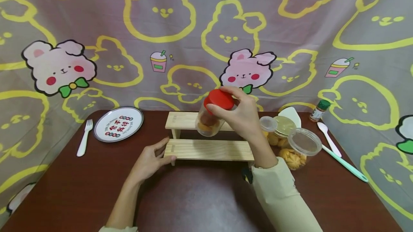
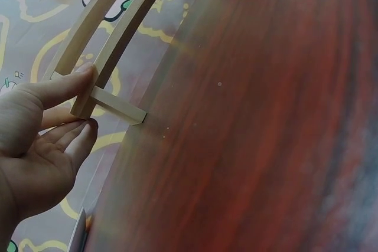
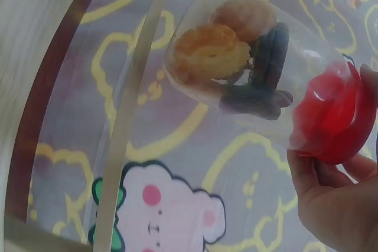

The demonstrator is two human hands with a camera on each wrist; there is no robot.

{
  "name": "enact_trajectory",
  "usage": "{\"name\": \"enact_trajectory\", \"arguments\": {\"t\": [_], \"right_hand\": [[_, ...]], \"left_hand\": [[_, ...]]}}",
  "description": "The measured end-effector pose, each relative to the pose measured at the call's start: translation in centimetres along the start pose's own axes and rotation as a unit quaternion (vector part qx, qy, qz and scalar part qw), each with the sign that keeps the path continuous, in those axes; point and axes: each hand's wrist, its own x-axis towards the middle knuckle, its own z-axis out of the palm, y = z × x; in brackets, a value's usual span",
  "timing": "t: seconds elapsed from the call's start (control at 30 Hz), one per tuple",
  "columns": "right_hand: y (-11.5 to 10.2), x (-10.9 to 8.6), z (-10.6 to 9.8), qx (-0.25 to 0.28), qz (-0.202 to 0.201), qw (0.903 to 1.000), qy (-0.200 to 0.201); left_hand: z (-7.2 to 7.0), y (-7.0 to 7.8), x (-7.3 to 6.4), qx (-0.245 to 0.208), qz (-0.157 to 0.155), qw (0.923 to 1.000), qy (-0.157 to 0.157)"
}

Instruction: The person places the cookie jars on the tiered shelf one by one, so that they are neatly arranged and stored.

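Observation:
My right hand grips a clear jar by its red lid, tilted above the upper board of a two-tier wooden rack. In the right wrist view, round golden cookies and dark brown finger-shaped pieces show inside the jar. At the rack's lower left end, my left hand pinches the board, thumb on one face and fingers on the other, as the left wrist view shows.
Right of the rack stand several lidded jars of cookies, a green-capped shaker, a white spoon and a spatula with a mint handle. A printed plate and a white fork lie at the left. A patterned curtain hangs behind.

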Motion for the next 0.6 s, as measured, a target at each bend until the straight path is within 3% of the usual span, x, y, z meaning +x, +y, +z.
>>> {"name": "enact_trajectory", "arguments": {"t": [0.17, 0.33, 0.6], "right_hand": [[0.0, 0.8, 2.0, 0.009, -0.028, 0.9996, -0.001], [0.3, 1.4, 3.8, 0.022, -0.029, 0.9993, -0.004], [0.2, 2.3, 5.7, -0.007, -0.031, 0.9993, -0.017]], "left_hand": [[-0.1, 0.0, 0.1, 0.003, 0.005, 1.0, 0.0], [-0.2, 0.0, 0.1, -0.001, 0.009, 0.9999, -0.007], [-0.1, 0.2, -0.1, 0.006, 0.009, 0.9999, -0.012]]}}
